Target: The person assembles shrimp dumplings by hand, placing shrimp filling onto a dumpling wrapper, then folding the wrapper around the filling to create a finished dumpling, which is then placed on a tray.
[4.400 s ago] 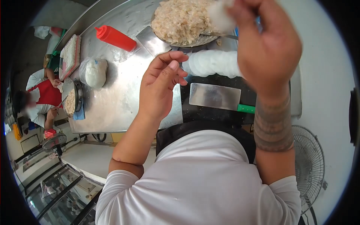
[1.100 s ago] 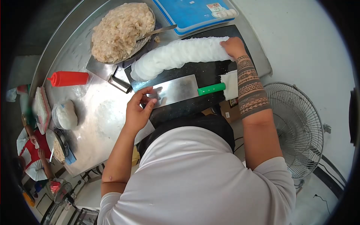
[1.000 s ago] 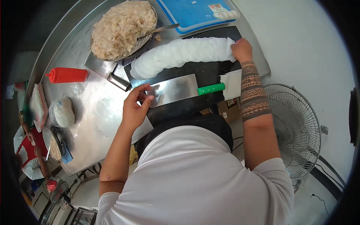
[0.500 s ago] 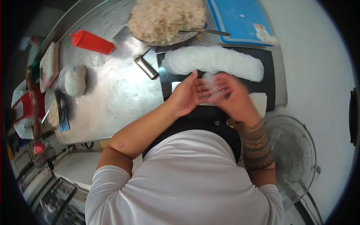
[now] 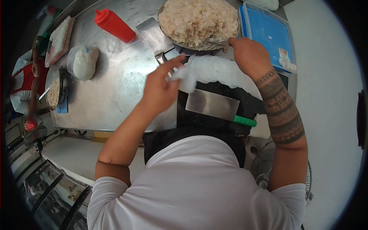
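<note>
My left hand [image 5: 161,86] is closed on a thin white wrapper [image 5: 187,79], blurred by motion, left of a long row of overlapping white wrappers [image 5: 218,70]. My right hand [image 5: 249,53] reaches to the rim of a round bowl heaped with pale chopped filling [image 5: 199,19], its fingers wrapped round the handle end of a spreading knife whose blade lies by the filling. Below the row, a cleaver [image 5: 212,104] with a green handle lies flat on the black board [image 5: 188,119].
A red squeeze bottle [image 5: 115,25], a bagged white lump [image 5: 83,61] and a metal plate [image 5: 153,34] are on the steel table [image 5: 122,88]. A blue-lidded box [image 5: 266,34] stands right. A person in a red apron [image 5: 28,78] is far left, a fan [image 5: 264,161] lower right.
My hands have moved apart, the left with a wrapper and the right up to the knife at the bowl. The cleaver has come into sight, and the camera view has shifted.
</note>
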Demonstrator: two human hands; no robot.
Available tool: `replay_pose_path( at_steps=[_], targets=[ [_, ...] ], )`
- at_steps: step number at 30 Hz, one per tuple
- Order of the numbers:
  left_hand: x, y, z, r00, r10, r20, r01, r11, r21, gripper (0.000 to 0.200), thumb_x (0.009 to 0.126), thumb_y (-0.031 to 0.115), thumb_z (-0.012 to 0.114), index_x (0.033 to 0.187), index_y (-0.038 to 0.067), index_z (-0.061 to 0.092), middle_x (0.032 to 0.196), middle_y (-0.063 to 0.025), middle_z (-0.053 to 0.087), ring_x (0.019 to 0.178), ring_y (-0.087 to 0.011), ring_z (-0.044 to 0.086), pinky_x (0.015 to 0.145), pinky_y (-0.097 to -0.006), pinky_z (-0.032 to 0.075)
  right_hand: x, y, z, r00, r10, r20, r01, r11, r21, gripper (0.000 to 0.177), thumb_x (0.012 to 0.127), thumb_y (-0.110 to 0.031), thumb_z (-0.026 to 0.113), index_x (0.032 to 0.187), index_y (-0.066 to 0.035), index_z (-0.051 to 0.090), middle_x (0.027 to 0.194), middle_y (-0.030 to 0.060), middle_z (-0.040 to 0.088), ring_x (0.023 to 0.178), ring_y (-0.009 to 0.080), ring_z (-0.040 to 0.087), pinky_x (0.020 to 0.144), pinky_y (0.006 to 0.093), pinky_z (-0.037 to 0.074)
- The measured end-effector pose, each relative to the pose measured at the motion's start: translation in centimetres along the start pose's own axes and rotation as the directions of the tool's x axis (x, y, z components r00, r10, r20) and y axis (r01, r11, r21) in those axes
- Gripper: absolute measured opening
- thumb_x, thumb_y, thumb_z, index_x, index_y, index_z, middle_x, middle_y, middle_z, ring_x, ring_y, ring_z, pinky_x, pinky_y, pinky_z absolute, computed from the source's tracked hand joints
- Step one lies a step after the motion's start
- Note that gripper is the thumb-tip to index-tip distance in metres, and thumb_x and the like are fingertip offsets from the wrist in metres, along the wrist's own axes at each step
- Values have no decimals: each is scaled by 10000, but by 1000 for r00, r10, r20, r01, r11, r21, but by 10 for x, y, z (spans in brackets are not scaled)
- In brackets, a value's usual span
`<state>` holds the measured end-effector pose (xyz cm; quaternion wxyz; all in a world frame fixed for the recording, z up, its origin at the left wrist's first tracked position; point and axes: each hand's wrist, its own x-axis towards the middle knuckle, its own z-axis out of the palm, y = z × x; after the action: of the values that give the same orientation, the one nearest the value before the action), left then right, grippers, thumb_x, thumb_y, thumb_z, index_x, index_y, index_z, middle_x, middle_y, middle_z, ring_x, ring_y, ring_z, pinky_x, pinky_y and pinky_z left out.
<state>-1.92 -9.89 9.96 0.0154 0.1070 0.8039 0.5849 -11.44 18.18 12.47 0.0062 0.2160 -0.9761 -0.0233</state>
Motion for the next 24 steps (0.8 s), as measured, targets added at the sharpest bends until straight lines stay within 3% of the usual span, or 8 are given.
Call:
replay_pose_path(
  at_steps=[2,6,8,11,13,14,17,24],
  targets=[
    [11,-13,-11,970,-231,-76,181,893,-412,412,929,-78,405,1303,-64,577,1362,-219,647,1288,-312,624,1133,-423,471,-7,-11,-25,998,22,-56,-22,1000,10,245,927,-117,555,1105,-91,722,947,196,700,849,372,720,704,479,589],
    [19,-38,-29,787,-596,161,506,473,-721,385,966,16,448,1322,-102,539,1278,-229,668,1162,-294,683,1043,-389,530,3,-9,-13,967,155,-200,-141,986,84,328,920,-102,558,1205,-116,719,944,191,700,860,378,715,720,482,587],
    [19,-51,-23,753,-650,108,522,489,-699,385,946,-23,444,1298,-113,572,1220,-250,691,1123,-336,701,1009,-418,550,3,-5,22,988,118,-99,-110,991,82,359,937,-85,536,1257,-132,691,956,188,690,877,380,704,740,484,575],
    [17,-71,-34,732,-681,23,623,655,-428,329,956,39,487,1217,-89,642,1108,-194,734,1008,-304,729,929,-384,565,-1,4,32,999,44,5,-44,993,114,370,943,-83,528,1275,-131,683,972,186,698,899,378,702,773,488,571],
    [15,-76,-52,899,-437,-33,390,764,514,319,951,61,538,1203,-88,666,1046,-169,747,918,-270,735,870,-363,565,-3,6,22,1000,13,19,-15,989,147,349,932,-97,542,1241,-114,702,975,187,716,904,374,711,786,491,579],
    [18,-79,-60,897,-442,-29,392,763,514,319,951,61,538,1203,-88,666,1046,-169,747,918,-270,735,870,-363,565,-1,9,10,999,34,6,-35,985,166,341,936,-99,532,1229,-111,707,980,187,722,921,372,710,794,492,576],
    [29,-68,-77,712,-697,84,693,679,-241,352,945,107,621,1243,-79,649,1109,-171,737,961,-283,733,915,-394,566,4,16,18,1000,27,5,-28,986,164,328,936,-96,528,1204,-102,716,987,189,730,947,373,709,804,495,573],
    [44,-49,-41,717,-666,203,540,347,-767,388,1006,129,575,1328,-84,539,1300,-203,635,1211,-313,642,1091,-447,503,16,38,-3,996,-94,-9,94,991,93,349,921,-64,537,1215,-107,720,1033,183,741,979,374,710,837,486,578]
  ],
)
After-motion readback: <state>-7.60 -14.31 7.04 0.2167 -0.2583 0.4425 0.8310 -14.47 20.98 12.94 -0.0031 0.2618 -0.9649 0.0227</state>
